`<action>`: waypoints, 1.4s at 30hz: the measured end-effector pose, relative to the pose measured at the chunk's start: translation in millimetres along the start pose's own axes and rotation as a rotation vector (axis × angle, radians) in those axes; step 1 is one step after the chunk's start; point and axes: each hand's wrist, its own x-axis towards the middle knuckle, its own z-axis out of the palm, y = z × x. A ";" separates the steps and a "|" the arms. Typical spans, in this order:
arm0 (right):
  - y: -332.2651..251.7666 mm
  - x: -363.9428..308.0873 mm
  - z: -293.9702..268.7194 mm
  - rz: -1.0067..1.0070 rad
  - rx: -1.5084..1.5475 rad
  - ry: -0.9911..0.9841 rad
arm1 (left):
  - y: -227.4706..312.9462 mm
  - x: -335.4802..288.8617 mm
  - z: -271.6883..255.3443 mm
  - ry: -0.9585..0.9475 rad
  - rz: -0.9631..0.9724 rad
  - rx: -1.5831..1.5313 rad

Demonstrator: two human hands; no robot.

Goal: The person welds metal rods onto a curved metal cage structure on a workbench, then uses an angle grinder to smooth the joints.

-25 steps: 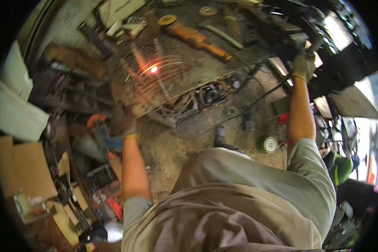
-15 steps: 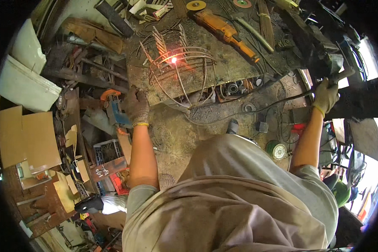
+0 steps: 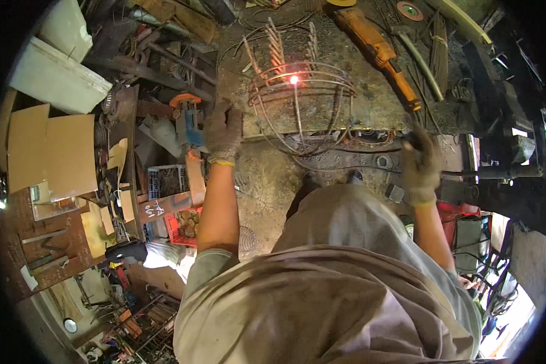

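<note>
A round cage of bent metal rods (image 3: 300, 142) rests at the workbench's near edge, with twisted bars (image 3: 276, 51) standing behind its rings. One joint on the rings glows bright red (image 3: 294, 80). My gloved left hand (image 3: 224, 133) is at the bench's left edge beside the cage, fingers stretched forward and holding nothing I can see. To the right of the cage, my gloved right hand (image 3: 421, 167) hovers over the dark cable, slightly blurred, its fingers apart and without a tool. The orange angle grinder (image 3: 379, 51) lies on the bench beyond it.
A dark handle (image 3: 509, 173) on the cable lies at the right. A metal tube (image 3: 421, 67) and a grinding disc (image 3: 410, 10) are on the workbench (image 3: 370, 109). At left stand a blue clamp (image 3: 191, 127), cardboard sheets (image 3: 70, 158) and a red crate (image 3: 179, 227).
My right hand has let go of the handled tool at the far right and come inward, toward the bench. The view has shifted; my left hand stays by the bench edge.
</note>
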 end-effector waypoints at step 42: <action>-2.2 52.6 142.3 -0.057 -0.283 0.012 | 10.6 3.6 28.5 0.005 0.276 -0.112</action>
